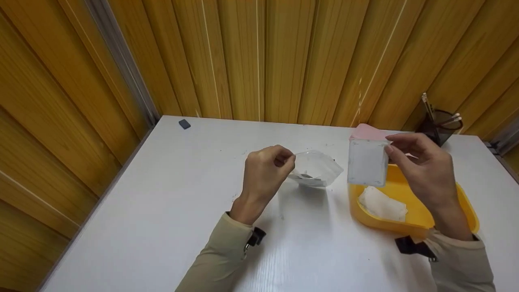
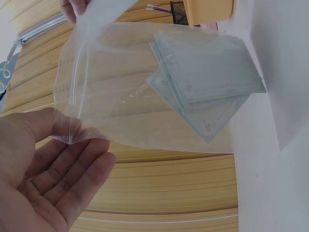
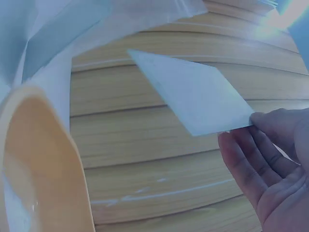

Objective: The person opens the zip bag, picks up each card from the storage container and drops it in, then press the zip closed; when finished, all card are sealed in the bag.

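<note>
The left hand (image 1: 265,170) pinches the mouth edge of a clear plastic zip bag (image 1: 316,168) holding square pale sheets, mid-desk. The right hand (image 1: 421,166) pinches one square pale sheet (image 1: 367,162) by its right edge, raised above the yellow plastic tray (image 1: 466,202) at the right. The white desk (image 1: 162,202) lies bare on the near left.

Wide open table (image 1: 162,211) is left on the near-left side. Right side is blocked by the yellow tray (image 1: 409,221); the far-right corner is taken by the pen holder (image 1: 440,123). A narrow gap is left between bag (image 1: 318,168) and tray.
</note>
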`<state>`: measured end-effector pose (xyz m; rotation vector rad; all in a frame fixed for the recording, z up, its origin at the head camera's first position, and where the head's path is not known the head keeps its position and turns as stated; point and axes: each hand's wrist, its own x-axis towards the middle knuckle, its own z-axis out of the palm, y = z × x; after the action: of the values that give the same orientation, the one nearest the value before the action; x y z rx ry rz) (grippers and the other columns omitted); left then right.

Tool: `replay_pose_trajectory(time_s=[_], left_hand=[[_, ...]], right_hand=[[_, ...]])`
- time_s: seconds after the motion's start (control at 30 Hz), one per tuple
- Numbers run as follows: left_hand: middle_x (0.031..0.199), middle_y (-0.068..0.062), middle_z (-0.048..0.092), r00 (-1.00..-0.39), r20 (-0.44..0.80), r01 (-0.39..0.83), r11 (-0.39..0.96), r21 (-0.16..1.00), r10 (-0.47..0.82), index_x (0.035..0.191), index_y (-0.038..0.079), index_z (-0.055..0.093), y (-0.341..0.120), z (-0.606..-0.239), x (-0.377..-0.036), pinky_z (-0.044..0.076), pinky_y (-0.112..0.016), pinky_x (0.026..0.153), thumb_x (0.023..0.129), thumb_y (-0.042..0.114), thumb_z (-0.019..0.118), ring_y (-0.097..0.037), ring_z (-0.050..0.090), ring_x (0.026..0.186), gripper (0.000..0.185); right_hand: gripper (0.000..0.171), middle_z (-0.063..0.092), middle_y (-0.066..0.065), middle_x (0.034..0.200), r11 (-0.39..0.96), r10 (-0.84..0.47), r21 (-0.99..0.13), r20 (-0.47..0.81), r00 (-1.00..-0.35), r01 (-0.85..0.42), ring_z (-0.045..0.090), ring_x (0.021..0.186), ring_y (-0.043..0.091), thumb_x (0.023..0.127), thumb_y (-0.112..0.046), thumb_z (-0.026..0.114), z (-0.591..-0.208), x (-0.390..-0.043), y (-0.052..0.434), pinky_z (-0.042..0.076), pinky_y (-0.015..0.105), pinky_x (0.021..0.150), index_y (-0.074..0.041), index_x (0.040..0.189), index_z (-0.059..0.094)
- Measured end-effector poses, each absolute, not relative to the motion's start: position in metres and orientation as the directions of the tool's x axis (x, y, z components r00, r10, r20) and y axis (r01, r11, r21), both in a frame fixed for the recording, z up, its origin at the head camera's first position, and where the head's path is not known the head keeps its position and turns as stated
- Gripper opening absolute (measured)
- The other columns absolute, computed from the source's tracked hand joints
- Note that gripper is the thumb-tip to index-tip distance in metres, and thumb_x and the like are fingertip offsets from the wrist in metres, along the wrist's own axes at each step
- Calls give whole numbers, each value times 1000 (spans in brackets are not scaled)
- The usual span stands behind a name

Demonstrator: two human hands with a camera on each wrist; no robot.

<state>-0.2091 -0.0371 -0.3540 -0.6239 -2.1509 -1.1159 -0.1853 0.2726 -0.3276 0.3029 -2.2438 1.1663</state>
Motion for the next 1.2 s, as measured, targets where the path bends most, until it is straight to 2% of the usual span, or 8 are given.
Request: replay_pose_trajectory(time_s=[0.2,0.37,0.57,0.8,1.0,1.2], left_hand=[[77,-4,75,-695,709,648,529,549,116,86,3,80,-37,-354,-209,56,-19,64,90,-2,78,-12,70,66,6],[77,-3,75,-693,711,647,535,543,117,87,4,80,-38,-353,-208,56,-19,64,90,-2,79,-12,70,67,6],[77,-3,75,-697,708,643,541,542,118,87,4,80,-37,-353,-208,56,-19,64,91,-1,78,-12,70,67,6],[76,-3,75,-681,722,659,527,536,117,85,4,79,-37,-352,-208,57,-21,64,90,-2,78,-12,71,66,8],[77,-3,75,-673,730,668,522,530,120,85,4,79,-37,-351,-207,58,-23,64,90,-2,78,-12,71,67,8],[77,-3,75,-680,724,664,519,538,118,85,4,79,-37,-350,-206,57,-22,64,90,-2,78,-12,71,66,8]], right_hand=[[27,69,-2,113,546,74,-700,587,-806,-460,70,97,7,98,5,72,-326,-180,261,55,15,86,5,124,68],[26,69,-2,111,518,91,-701,615,-783,-490,72,98,7,97,10,70,-321,-172,254,55,16,85,10,123,66],[28,69,-3,113,494,113,-652,704,-701,-576,73,100,8,94,17,69,-318,-165,243,54,15,88,15,121,63],[28,71,3,110,453,165,-613,772,-614,-648,74,97,12,91,23,68,-312,-153,230,56,18,87,19,118,62],[24,72,9,110,406,86,-587,788,-610,-701,73,95,16,91,20,70,-316,-152,216,57,21,88,18,114,64],[24,72,10,106,408,-16,-557,788,-616,-724,72,94,13,88,21,73,-326,-157,205,57,20,88,14,110,67]])
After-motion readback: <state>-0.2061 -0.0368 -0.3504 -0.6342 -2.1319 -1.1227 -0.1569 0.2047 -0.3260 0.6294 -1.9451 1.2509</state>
